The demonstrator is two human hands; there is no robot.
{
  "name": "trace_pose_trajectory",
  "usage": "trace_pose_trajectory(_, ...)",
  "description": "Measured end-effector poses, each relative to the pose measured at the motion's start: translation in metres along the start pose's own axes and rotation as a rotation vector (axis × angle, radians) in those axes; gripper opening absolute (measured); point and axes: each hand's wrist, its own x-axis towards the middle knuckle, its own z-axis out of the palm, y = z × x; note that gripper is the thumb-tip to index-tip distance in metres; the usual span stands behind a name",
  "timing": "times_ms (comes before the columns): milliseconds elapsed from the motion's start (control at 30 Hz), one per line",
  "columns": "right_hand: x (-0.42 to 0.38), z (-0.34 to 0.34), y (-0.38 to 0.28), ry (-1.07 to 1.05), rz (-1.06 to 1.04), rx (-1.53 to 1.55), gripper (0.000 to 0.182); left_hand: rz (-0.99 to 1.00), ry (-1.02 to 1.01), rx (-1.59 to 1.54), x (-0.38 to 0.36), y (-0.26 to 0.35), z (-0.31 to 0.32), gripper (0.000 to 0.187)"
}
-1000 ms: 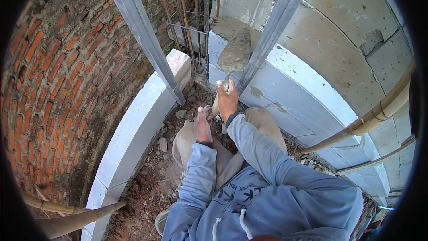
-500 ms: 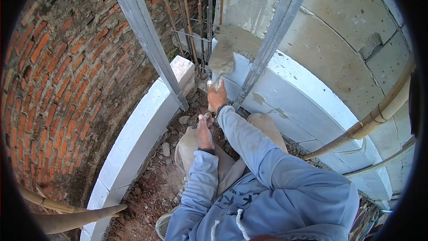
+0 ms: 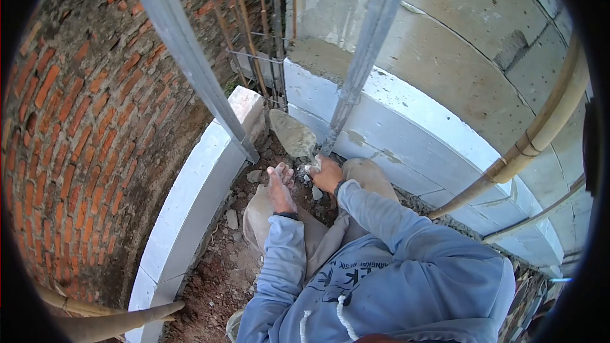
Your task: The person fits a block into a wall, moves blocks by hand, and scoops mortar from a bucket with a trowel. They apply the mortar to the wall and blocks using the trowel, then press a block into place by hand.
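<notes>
My right hand (image 3: pixel 328 174) is wrapped around the handle of a trowel, low over the rubble between the two block walls. The mortar-smeared trowel blade (image 3: pixel 292 133) points up and left, away from me. My left hand (image 3: pixel 281 189) hangs just left of it, palm turned inward and fingers stretched out, with nothing in it. Whitish dust marks both hands. To the right stands a white block wall (image 3: pixel 406 146), with wet grey mortar (image 3: pixel 321 57) on the block top at its far end.
A low white block wall (image 3: pixel 190 197) runs along the left. Two metal channel posts (image 3: pixel 190 57) (image 3: pixel 365 57) rise on either side. Rebar (image 3: pixel 257 25) stands at the far corner. Bamboo poles (image 3: pixel 530 146) lean at right, others (image 3: pixel 121 321) jut in lower left. Old brickwork (image 3: pixel 76 127) lies beyond.
My right hand has drawn the trowel back toward me and down, from the mortared block top to above the rubble. The blade now tilts left. The view has shifted slightly.
</notes>
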Motion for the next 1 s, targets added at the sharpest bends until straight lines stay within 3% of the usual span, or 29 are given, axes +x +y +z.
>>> trace_pose_trajectory(267, -0.042, -0.082, -0.018, -0.007, -0.153, 0.040, 0.049, -0.045, -0.024, 0.040, 0.021, -0.009, -0.002, 0.067)
trace_pose_trajectory(433, -0.060, -0.111, -0.022, -0.038, -0.144, 0.060, 0.045, -0.020, 0.017, 0.043, 0.023, -0.014, 0.007, 0.066)
trace_pose_trajectory(500, -0.065, -0.123, -0.026, -0.165, -0.058, 0.061, 0.045, -0.011, 0.038, 0.069, 0.030, -0.020, 0.008, 0.063)
trace_pose_trajectory(533, -0.068, -0.126, -0.026, -0.146, -0.065, 0.037, 0.044, -0.024, -0.046, 0.045, 0.034, -0.025, 0.005, 0.062)
trace_pose_trajectory(567, -0.072, -0.132, -0.029, -0.146, -0.066, 0.053, 0.044, -0.040, -0.129, 0.022, 0.031, -0.021, 0.007, 0.060)
trace_pose_trajectory(600, -0.077, -0.141, -0.034, -0.179, -0.054, 0.016, 0.044, -0.058, 0.002, 0.047, 0.014, -0.011, 0.026, 0.053)
trace_pose_trajectory(767, -0.099, -0.187, -0.052, -0.319, 0.014, -0.006, 0.045, -0.264, 0.055, 0.112, -0.017, 0.021, 0.030, 0.056)
trace_pose_trajectory(833, -0.109, -0.206, -0.057, -0.364, 0.056, -0.120, 0.048, -0.397, 0.193, 0.147, -0.046, 0.045, 0.039, 0.058)
trace_pose_trajectory(1000, -0.140, -0.257, -0.070, -0.427, 0.121, -0.198, 0.051, -0.401, 0.205, 0.277, -0.096, 0.108, 0.051, 0.064)
